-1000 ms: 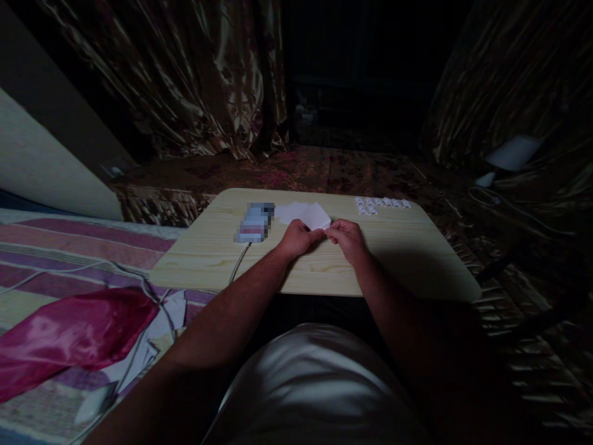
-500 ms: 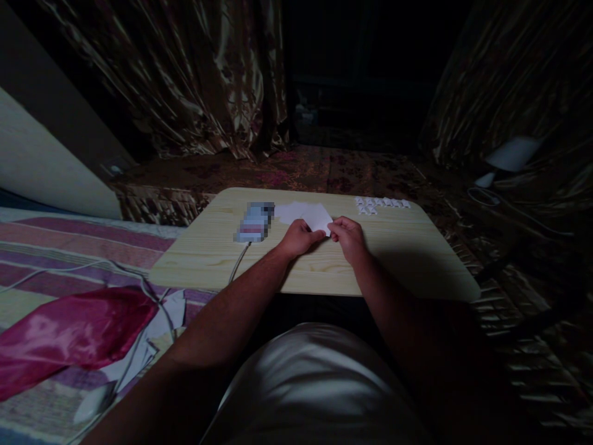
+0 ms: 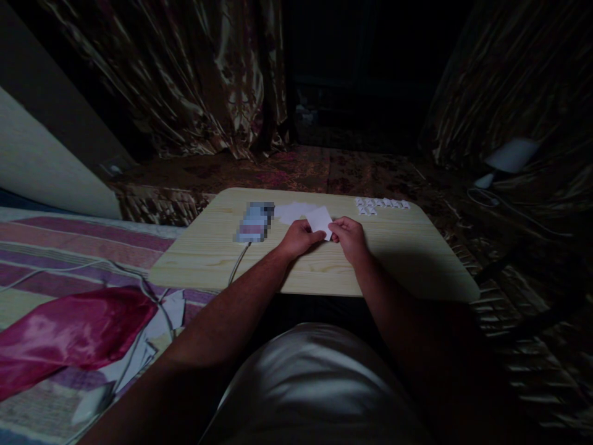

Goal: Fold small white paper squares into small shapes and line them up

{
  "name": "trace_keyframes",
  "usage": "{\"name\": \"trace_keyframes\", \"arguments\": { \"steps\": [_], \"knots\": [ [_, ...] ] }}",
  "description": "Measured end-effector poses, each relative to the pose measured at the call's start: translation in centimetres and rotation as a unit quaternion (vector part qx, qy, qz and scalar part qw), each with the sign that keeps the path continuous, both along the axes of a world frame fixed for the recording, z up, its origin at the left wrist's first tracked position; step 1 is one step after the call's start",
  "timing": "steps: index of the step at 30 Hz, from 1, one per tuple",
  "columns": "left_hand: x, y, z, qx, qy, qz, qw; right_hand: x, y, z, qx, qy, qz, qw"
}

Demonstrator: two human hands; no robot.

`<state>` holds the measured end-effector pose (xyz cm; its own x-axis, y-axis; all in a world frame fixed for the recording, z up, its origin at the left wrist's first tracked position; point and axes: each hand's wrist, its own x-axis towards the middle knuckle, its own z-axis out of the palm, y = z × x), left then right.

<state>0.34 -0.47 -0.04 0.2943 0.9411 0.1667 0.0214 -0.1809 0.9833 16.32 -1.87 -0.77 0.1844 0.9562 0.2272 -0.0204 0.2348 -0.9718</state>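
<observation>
A small white paper square [image 3: 319,219] is pinched between my two hands over the light wooden lap table [image 3: 417,259]. My left hand [image 3: 298,238] grips its left edge with closed fingers. My right hand [image 3: 348,238] pinches its right edge. More white paper sheets [image 3: 290,212] lie flat on the table just behind the held piece. A row of small folded white paper pieces [image 3: 380,204] sits at the table's far right edge.
A blurred phone-like object [image 3: 254,222] lies on the table's left part, a white cable [image 3: 238,262] running off the near edge. A striped blanket [image 3: 69,259] and a shiny red plastic bag [image 3: 69,337] lie at left. Dark patterned curtains hang behind.
The held paper has been turned up and now shows as a narrower square; both hands stayed almost in place, the right one a little closer to the left.
</observation>
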Motion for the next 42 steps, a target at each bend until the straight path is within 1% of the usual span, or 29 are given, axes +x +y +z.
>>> {"name": "trace_keyframes", "arguments": {
  "steps": [2, 5, 7, 13, 18, 22, 26, 30, 36, 39, 42],
  "knots": [
    [0.0, 0.2, 0.1, -0.012, -0.04, 0.031, 0.999, 0.0, 0.1, -0.1, -0.008, 0.004, -0.003, 1.0],
    [0.0, 0.6, 0.3, -0.022, -0.084, 0.097, 0.991, -0.2, 0.0, -0.1, -0.016, -0.006, 0.008, 1.0],
    [-0.1, 0.8, 0.4, -0.024, -0.097, 0.113, 0.989, -0.4, -0.2, 0.0, -0.014, -0.016, 0.025, 0.999],
    [0.1, 0.6, 0.3, -0.023, -0.093, 0.074, 0.993, -0.7, -0.3, -0.2, -0.024, -0.008, 0.073, 0.997],
    [0.1, 0.8, -0.1, -0.016, -0.086, 0.072, 0.994, -0.5, 0.3, -0.9, -0.016, -0.01, 0.071, 0.997],
    [0.1, 1.1, -0.6, -0.003, -0.082, 0.07, 0.994, -0.5, 0.3, -0.9, -0.013, -0.01, 0.067, 0.998],
    [0.1, 1.3, -0.7, 0.014, -0.072, 0.08, 0.994, -0.5, 0.0, -0.5, -0.013, -0.015, 0.072, 0.997],
    [0.1, 1.1, -0.4, 0.008, -0.083, 0.088, 0.993, -0.5, -0.2, -0.3, -0.007, -0.026, 0.082, 0.996],
    [0.2, 1.0, 0.0, -0.002, -0.085, 0.103, 0.991, -0.6, 0.1, -0.6, 0.009, -0.019, 0.085, 0.996],
    [0.2, 1.1, 0.0, 0.002, -0.087, 0.111, 0.99, -0.6, 0.2, -0.8, 0.013, -0.033, 0.077, 0.996],
    [0.1, 1.0, 0.1, -0.001, -0.095, 0.109, 0.99, -0.4, 0.2, -0.9, 0.018, -0.05, 0.084, 0.995]
  ]
}}
